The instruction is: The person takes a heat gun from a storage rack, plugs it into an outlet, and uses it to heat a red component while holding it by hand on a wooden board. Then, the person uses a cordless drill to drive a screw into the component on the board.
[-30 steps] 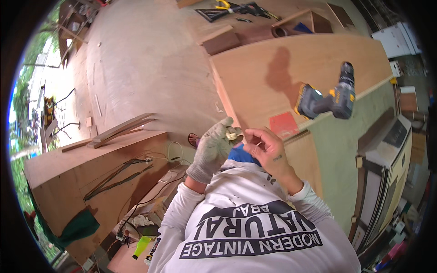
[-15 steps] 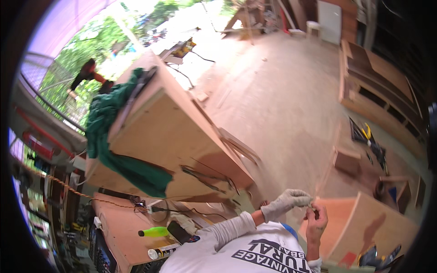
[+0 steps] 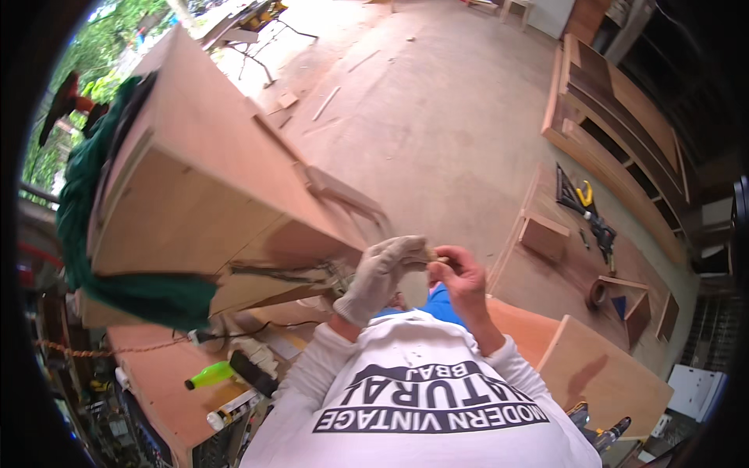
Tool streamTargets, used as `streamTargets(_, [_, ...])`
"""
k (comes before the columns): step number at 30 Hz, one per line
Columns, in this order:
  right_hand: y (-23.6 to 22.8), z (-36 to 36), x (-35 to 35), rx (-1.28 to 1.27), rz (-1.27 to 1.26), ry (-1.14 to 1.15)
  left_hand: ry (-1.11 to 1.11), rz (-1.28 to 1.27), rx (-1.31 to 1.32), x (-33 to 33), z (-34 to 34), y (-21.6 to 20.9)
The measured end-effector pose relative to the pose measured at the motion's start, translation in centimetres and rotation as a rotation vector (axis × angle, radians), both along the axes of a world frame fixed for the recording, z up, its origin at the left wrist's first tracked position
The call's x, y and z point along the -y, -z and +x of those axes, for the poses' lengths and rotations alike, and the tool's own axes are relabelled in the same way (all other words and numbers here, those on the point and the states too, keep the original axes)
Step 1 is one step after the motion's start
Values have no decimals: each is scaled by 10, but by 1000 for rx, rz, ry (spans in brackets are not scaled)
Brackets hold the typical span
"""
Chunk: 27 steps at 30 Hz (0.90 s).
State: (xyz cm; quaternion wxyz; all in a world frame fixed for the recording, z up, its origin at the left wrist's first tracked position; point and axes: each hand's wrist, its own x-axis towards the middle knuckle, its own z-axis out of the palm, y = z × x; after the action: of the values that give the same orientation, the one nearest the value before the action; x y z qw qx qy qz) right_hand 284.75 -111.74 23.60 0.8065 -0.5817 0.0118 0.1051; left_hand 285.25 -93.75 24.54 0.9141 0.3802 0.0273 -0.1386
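My left hand [image 3: 384,278], in a pale work glove, is raised in front of my body with its fingers pinched together. Bare and also pinching, my right hand [image 3: 460,285] meets it fingertip to fingertip. Between them is a tiny light-coloured bit [image 3: 433,257], too small to name. Left of my hands stands a large plywood cabinet [image 3: 211,195], a dark green cloth [image 3: 148,300] draped over its far side and near edge.
On the low bench [image 3: 152,355] at left lie a lime-green bottle [image 3: 211,375], a white glove [image 3: 257,355] and a tube [image 3: 232,409]. At right, a wooden panel [image 3: 538,269] bears yellow-handled pliers [image 3: 585,193] and a tape roll [image 3: 597,292]. A wooden frame unit [image 3: 616,140] stands beyond.
My view has swung, so the cabinet and bench sit further left. Both hands now appear nearer the middle, still fingertip to fingertip.
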Motion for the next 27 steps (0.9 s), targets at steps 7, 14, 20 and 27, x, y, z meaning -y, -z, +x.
streamTargets(7, [-1, 104, 83, 6, -58, -165, -22, 44, -68, 81, 90, 4])
streamTargets(14, [-2, 199, 187, 210, -302, -195, -10, 448, -9, 169, 169, -4])
streamTargets(20, [6, 257, 200, 501, -450, -276, -27, 701, -88, 180, 206, 3])
streamTargets(27, [5, 315, 171, 516, -519, -304, -96, 1280, 10, 164, 267, 20])
